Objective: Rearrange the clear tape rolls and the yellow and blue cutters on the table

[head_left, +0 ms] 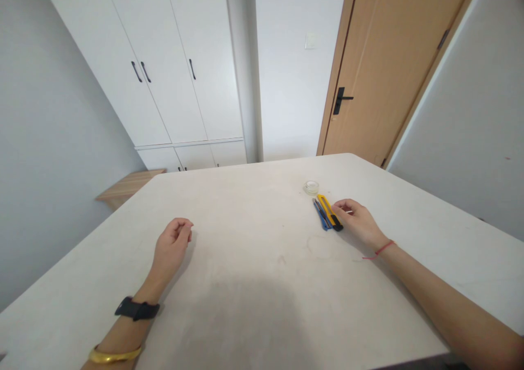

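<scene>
My left hand (172, 244) rests on the pale table (245, 206) with its fingers loosely curled, holding nothing. It wears a black wristband (137, 308) and a gold bangle (115, 354) further up the arm. My right hand (356, 222) lies curled on the tabletop, its fingertips right beside a yellow-and-black utility knife (328, 213). Against the knife's far side lies a slim blue tool (322, 215), perhaps a second knife or a pen. A small clear glass dish (311, 188) stands just beyond them. A red string (380, 249) circles my right wrist.
The table's rounded far corner lies beyond the dish. A wooden shelf (126, 189) stands past the table's left edge. White cabinets (164, 70) line the back, and a wooden door (368, 70) with a black handle stands at the back right.
</scene>
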A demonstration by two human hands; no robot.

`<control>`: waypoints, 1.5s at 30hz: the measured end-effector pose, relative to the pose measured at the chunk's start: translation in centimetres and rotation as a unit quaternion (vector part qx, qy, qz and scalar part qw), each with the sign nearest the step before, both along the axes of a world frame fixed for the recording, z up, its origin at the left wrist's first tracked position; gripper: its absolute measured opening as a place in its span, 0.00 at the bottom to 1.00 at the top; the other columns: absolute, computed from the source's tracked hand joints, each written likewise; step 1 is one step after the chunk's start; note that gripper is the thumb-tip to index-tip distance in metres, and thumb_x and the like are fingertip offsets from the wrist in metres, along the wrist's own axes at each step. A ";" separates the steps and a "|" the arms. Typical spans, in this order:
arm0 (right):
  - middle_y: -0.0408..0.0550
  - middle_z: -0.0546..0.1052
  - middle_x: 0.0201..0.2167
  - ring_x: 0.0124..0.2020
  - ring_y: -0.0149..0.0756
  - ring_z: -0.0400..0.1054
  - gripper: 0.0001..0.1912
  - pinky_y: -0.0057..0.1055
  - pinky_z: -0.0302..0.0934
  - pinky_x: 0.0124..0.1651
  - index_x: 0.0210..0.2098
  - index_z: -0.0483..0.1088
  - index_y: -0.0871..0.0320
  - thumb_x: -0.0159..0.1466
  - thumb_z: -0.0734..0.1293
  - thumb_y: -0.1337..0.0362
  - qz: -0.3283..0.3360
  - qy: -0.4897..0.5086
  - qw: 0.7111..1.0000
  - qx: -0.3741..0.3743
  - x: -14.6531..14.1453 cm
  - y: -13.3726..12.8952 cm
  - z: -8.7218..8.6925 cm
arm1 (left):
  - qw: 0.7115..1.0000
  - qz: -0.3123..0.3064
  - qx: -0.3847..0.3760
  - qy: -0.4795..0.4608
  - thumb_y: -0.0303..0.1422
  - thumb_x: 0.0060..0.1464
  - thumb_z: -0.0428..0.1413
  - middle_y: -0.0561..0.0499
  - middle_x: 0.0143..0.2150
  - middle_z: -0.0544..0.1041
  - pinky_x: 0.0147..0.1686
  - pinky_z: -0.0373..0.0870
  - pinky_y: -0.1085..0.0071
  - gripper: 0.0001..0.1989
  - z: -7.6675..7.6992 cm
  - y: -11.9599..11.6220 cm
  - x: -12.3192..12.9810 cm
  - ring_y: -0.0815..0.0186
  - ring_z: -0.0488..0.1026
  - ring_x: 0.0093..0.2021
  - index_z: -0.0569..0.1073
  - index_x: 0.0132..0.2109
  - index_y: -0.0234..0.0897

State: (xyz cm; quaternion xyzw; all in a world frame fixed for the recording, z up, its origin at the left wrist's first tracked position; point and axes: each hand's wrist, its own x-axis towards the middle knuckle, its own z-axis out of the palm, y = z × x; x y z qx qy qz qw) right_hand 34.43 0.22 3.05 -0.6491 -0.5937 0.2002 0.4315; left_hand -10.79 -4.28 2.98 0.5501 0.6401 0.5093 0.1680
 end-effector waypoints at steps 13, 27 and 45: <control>0.49 0.77 0.27 0.28 0.38 0.69 0.16 0.32 0.62 0.30 0.28 0.73 0.58 0.54 0.65 0.51 0.007 -0.007 1.000 0.010 0.0 0.0 0.0 | 1.000 -0.001 0.001 0.023 0.44 0.52 0.50 0.58 0.19 0.64 0.23 0.59 0.72 0.12 0.1 -0.1 0.1 0.68 0.62 0.21 0.66 0.31 0.40; 0.49 0.76 0.28 0.29 0.38 0.69 0.17 0.33 0.62 0.31 0.30 0.72 0.58 0.54 0.65 0.50 0.004 0.003 1.000 -0.012 0.2 0.1 -0.3 | 0.998 -0.022 0.036 -0.040 0.38 0.47 0.54 0.53 0.32 0.73 0.29 0.68 0.70 0.14 -0.5 0.3 -0.4 0.68 0.68 0.26 0.71 0.41 0.37; 0.49 0.77 0.27 0.28 0.37 0.69 0.16 0.31 0.61 0.31 0.30 0.73 0.58 0.55 0.64 0.51 0.003 -0.003 1.000 -0.006 0.1 0.1 -0.2 | 0.995 -0.043 0.005 -0.092 0.44 0.43 0.62 0.47 0.36 0.79 0.36 0.69 0.69 0.19 -0.9 0.5 -0.4 0.63 0.75 0.36 0.71 0.39 0.37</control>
